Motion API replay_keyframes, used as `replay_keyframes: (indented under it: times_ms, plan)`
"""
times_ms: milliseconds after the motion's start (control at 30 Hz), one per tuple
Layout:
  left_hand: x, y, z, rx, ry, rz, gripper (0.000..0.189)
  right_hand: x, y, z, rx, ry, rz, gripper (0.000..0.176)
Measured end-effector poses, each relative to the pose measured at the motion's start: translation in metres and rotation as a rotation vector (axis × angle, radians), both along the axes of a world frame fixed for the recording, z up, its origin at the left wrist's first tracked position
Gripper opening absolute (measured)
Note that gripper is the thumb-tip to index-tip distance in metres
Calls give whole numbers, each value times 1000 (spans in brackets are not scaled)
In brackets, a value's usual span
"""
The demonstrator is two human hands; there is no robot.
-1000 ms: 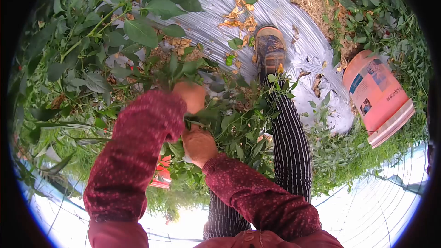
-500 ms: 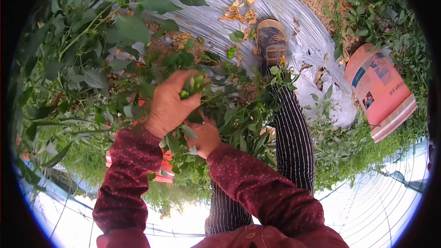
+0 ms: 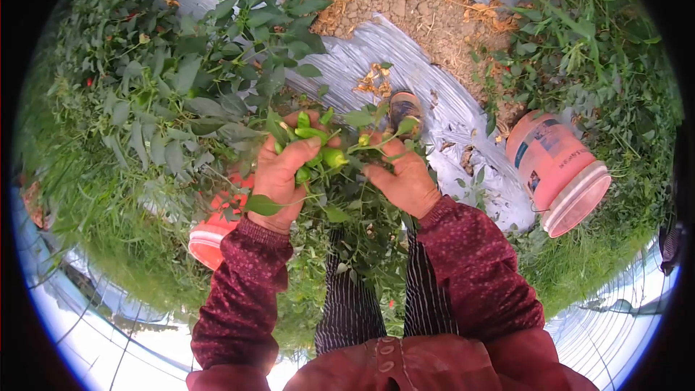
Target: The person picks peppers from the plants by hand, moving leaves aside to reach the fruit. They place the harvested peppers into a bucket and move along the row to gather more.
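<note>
I see the lone head-worn camera facing forward and steeply down, past speckled maroon fabric sleeves (image 3: 481, 268) to the bare left hand (image 3: 281, 177) and bare right hand (image 3: 410, 185), close below.

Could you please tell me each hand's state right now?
Left hand: closed around several shiny, elongated green peppers.
Right hand: at a thin, leafy green sprig; whether it grips cannot be told.

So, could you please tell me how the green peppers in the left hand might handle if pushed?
The green peppers look smooth and shiny, so probably slippery. Several are bunched in the left hand, so one may slide free. Plump shapes suggest fairly firm flesh.
</note>
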State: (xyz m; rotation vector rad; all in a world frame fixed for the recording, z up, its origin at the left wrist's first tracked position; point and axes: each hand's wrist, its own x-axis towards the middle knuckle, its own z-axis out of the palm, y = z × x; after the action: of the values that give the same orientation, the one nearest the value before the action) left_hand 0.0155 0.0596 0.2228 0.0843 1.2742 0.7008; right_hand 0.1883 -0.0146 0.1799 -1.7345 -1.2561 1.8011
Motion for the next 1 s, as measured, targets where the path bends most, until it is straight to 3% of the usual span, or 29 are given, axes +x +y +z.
replay_keyframes:
  times_ms: [67,100,133,200,400,500,633,767,933,1000]
  plan:
    - [11,-2,9,-4,23,25,32,8,20,30,-252,505,-214,55]
    - [18,-4,13,26,53,47,32,3,21,40,-369,763,-433,53]
    - [24,-6,17,54,85,69,33,3,26,47,-367,763,-427,53]
    - [38,-5,30,89,105,118,33,3,37,60,-647,711,-552,49]
    - [57,-9,40,138,227,303,30,-1,44,77,-577,565,-577,38]
    - [60,-15,32,126,203,385,32,-11,33,70,-378,530,-658,32]
    - [47,-30,24,118,138,313,33,-11,21,59,-348,307,-432,28]
    - [25,-48,22,158,214,240,33,-18,17,60,-519,308,-295,24]
    - [-4,-68,28,166,286,142,33,-42,3,68,-533,313,-231,20]
    - [-19,-72,31,121,205,223,33,-56,-1,73,-553,331,-213,20]
